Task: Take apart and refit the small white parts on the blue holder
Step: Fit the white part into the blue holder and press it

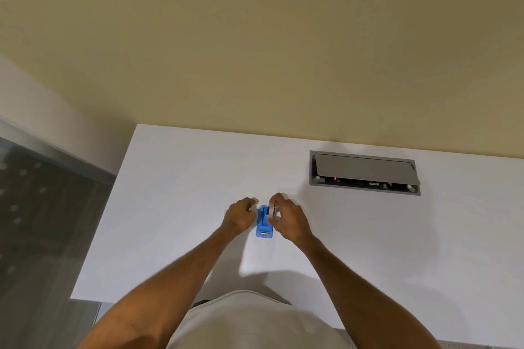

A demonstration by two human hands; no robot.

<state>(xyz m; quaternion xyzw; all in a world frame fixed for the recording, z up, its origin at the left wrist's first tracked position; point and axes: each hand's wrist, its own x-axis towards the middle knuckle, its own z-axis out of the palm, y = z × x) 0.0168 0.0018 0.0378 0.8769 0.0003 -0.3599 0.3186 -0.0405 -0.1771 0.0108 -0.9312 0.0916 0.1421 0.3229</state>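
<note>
While refitting, probably: blue holder (264, 224) mid-table (175, 207), between both hands.
Right hand (286, 219) pinching white part (271, 211) at holder's far end; left hand (239, 214) curled closed alongside, contents unclear, likely steadying.

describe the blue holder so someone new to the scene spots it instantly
Start at the white table set against the beige wall, with a grey cable hatch recessed at its far right. Left of and nearer than that hatch, the two hands meet over the blue holder. It is the only blue item on the table.
</note>
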